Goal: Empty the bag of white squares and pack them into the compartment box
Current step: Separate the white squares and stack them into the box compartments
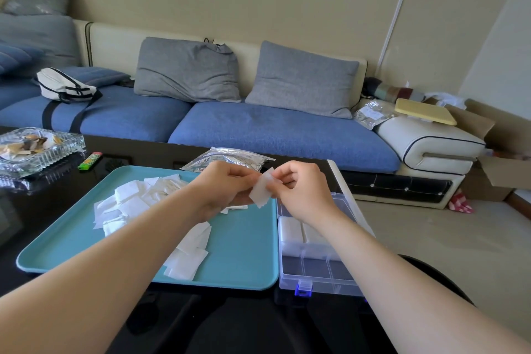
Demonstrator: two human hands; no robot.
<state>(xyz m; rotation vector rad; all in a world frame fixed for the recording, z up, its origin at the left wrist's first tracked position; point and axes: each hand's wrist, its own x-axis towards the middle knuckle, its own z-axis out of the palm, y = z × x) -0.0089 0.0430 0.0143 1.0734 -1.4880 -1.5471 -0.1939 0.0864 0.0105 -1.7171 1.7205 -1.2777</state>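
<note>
Both your hands pinch one thin sheaf of white squares (262, 192): left hand (227, 185) and right hand (304, 194) curl their fingers onto its opposite edges, holding it over the seam between tray and box. Dozens of loose squares (135, 204), flat and papery, lie heaped on the one smooth teal tray (244, 244). Touching its right edge, one clear plastic compartment box (316, 279) shows two cells packed white. One crinkled foil bag (230, 157) lies behind the tray.
</note>
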